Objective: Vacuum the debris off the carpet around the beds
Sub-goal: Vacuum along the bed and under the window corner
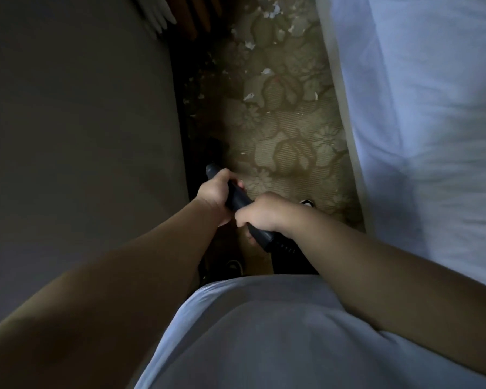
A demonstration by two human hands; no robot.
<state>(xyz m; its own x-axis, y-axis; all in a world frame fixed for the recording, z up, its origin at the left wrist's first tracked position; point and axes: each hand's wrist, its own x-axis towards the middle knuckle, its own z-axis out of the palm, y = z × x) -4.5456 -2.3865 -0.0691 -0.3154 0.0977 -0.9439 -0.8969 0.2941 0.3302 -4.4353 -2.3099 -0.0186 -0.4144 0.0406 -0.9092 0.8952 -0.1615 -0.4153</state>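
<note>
A dark vacuum wand (237, 199) runs diagonally in front of me, low in the narrow aisle between two beds. My left hand (215, 196) grips its forward part. Just behind it, my right hand (260, 213) grips the rear part, where a ribbed hose (285, 245) begins. The wand's far end disappears into shadow at the left bed's base. The patterned beige carpet (289, 136) stretches ahead, with several white scraps of debris (265, 71) scattered over its far half.
A bed with a dim grey cover (76, 113) fills the left side. A bed with a white sheet (429, 108) fills the right. Dark wooden furniture (197, 15) stands at the aisle's far end. A shoe tip (307, 203) shows beside my right hand.
</note>
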